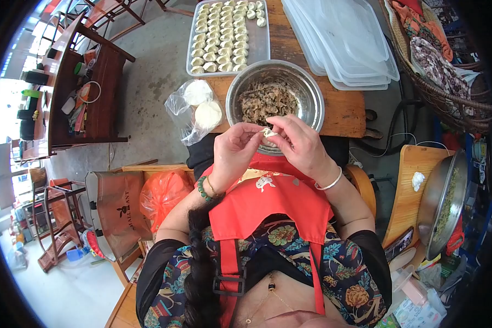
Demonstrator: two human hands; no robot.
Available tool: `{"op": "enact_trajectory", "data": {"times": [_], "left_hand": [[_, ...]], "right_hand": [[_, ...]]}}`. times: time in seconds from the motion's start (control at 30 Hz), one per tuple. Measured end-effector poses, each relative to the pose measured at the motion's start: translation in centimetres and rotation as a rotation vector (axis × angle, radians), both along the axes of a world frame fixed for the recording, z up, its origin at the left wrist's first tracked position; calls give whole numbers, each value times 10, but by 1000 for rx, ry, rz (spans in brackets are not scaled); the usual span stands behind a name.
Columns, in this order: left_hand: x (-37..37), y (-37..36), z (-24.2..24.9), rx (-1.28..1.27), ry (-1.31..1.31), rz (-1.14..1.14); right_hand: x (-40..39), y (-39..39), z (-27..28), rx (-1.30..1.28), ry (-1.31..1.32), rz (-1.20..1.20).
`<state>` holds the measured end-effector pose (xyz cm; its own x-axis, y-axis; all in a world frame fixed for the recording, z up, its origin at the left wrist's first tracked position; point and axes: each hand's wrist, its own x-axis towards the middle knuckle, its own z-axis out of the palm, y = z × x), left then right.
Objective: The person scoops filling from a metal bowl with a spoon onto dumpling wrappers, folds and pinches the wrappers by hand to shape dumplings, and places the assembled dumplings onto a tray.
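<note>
Between the fingertips of both hands is a small pale dumpling (269,134), held over the near rim of a steel bowl (315,104). My left hand (236,146) pinches its left side. From the right, my right hand (298,141) closes thumb and fingers on the dough. Brown minced filling (268,98) lies in the bowl. Just left of the bowl, a clear plastic bag (179,112) holds round stacks of dumpling wrappers (208,115). Behind it, a plastic tray (259,46) carries rows of folded dumplings (218,38).
Stacked clear plastic lids or trays (344,44) lie at the right of the wooden table (339,112). At the far right, a large metal pan (443,208) rests by a wooden chair (413,180). On the left are a red plastic bag (164,197) and a brown bag (120,210).
</note>
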<state>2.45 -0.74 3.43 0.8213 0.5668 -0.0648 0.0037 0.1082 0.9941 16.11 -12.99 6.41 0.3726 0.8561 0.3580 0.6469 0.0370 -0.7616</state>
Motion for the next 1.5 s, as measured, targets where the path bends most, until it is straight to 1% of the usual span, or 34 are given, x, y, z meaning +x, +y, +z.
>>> {"op": "enact_trajectory", "data": {"times": [0.03, 0.07, 0.13, 0.17, 0.27, 0.33, 0.37, 0.47, 0.53, 0.57, 0.63, 0.67, 0.73, 0.77, 0.83, 0.87, 0.93, 1.07, 1.13, 1.2, 1.27, 1.33, 1.47, 1.5], "left_hand": [[1, 0, 3, 82, 54, -15], [1, 0, 4, 83, 53, -15], [1, 0, 6, 173, 78, -22], [1, -1, 6, 173, 79, -23], [4, -3, 4, 109, 49, -30], [5, -5, 0, -204, -52, 54], [4, -5, -1, -203, -53, 55], [2, -5, -6, -133, -24, 34], [1, -4, -7, 25, -22, 38], [-1, -3, -7, 25, -22, 40], [-4, -1, -7, 51, 18, -41], [-4, -1, -6, 51, 17, -42], [-2, -2, -3, -325, -51, -36], [-2, -1, -4, -325, -51, -35], [1, 3, -4, -929, -172, -185], [3, 3, -1, -961, -106, -227], [3, 4, -3, -972, -129, -234], [2, 4, 3, -976, -142, -253], [2, 4, 4, -983, -126, -241], [1, 4, 4, -991, -109, -226], [3, 4, 4, -964, -137, -319], [3, 2, 9, -979, -124, -294], [2, 1, 4, -978, -117, -284], [2, 1, 4, -978, -117, -289]], "right_hand": [[0, 1, 0, -24, 50, -27], [1, 1, -1, -23, 49, -28], [4, 1, -6, 5, -87, -1], [4, 0, -6, 4, -86, -2], [6, -1, -6, -4, -75, 2], [6, -2, -5, -4, -101, -12], [6, -1, -4, -4, -102, -11], [3, 0, -1, -21, -108, 28], [-1, 3, 0, -17, 18, -41], [0, 3, -1, -17, 19, -39], [3, 4, -5, 13, -92, 5], [4, 4, -4, 13, -93, 4], [4, 3, -3, 16, -81, -11], [4, 4, -3, 16, -81, -11], [4, 4, -2, -17, -52, -23], [4, 4, 0, -17, -54, -20], [5, 5, 6, -97, -31, -34], [12, 7, 14, -86, 18, -2], [14, 9, 16, -82, 30, 118], [14, 12, 13, -74, 75, 133], [14, 14, 6, -67, 121, 150], [14, 15, -3, -44, 156, 181], [14, 15, -10, -40, 92, 151], [14, 15, -9, -44, 49, 174]]}}
